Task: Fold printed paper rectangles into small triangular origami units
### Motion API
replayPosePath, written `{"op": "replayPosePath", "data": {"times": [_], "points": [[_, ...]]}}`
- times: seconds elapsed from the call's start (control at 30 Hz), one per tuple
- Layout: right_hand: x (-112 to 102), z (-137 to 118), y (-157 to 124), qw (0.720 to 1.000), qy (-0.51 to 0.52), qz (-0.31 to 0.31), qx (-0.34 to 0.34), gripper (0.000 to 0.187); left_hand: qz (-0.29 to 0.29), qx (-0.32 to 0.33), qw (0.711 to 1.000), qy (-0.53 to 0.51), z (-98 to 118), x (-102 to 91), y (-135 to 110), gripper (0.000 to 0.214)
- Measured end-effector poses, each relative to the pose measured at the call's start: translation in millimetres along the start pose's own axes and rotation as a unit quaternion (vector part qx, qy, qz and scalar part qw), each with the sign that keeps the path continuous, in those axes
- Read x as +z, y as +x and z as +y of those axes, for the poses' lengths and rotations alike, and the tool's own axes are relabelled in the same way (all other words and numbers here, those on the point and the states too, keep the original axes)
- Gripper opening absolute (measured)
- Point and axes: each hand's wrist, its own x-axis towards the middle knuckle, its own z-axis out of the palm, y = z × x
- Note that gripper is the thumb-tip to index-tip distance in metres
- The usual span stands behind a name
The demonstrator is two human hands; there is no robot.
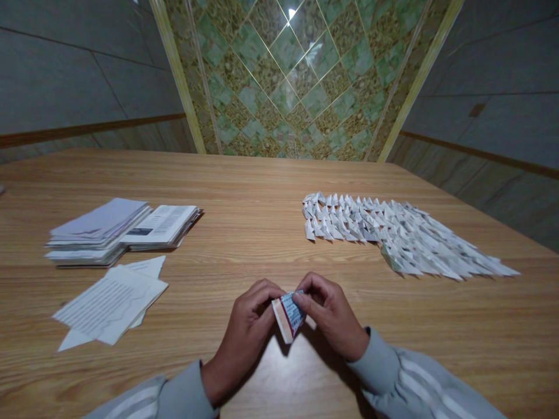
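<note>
At the near side of the table [244,174], I see the folded paper [289,317] pinched from both sides, the left hand [248,320] gripping its left edge and the right hand [332,314] clamped on its upper right part. To crease such a small piece well, I judge I should keep the left pinch steady, square the edges and press firmly along the fold.

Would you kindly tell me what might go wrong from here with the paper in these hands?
The small folded paper with blue and orange print might tear, held between the left hand and right hand. The closely packed white folded-paper pieces might shift if the grey right sleeve brushes them.
</note>
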Motion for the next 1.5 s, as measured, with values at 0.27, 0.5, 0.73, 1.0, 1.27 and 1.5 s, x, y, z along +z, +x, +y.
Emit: {"op": "replayPosePath", "data": {"times": [0.27,0.5,0.73,1.0,1.27,1.5], "points": [[-4.5,-0.9,1.4,0.997,-0.075,0.017,-0.021,0.026,-0.021,-0.011,1.000,0.011,7.3,-3.9,3.8,0.017],[-4.2,-3.6,1.9,0.993,-0.106,-0.010,-0.041,0.026,-0.018,-0.070,0.997,-0.012,2.1,-1.4,5.0,0.022],[-6.7,2.0,3.8,0.998,-0.044,-0.047,-0.012,0.031,-0.024,-0.105,0.992,-0.065,-1.6,-3.1,6.1,0.026],[-13.1,6.5,8.9,0.996,0.071,-0.044,0.034,0.038,-0.035,-0.057,0.997,-0.028,9.3,-6.1,4.1,0.018],[-10.4,5.6,7.7,0.995,0.079,-0.045,0.030,0.039,0.016,-0.019,0.997,0.068,8.1,-4.4,0.5,0.011],[-8.9,6.4,7.4,0.998,0.054,-0.039,0.017,0.038,0.010,0.006,0.997,0.078,5.5,-6.6,-1.4,0.018]]}}
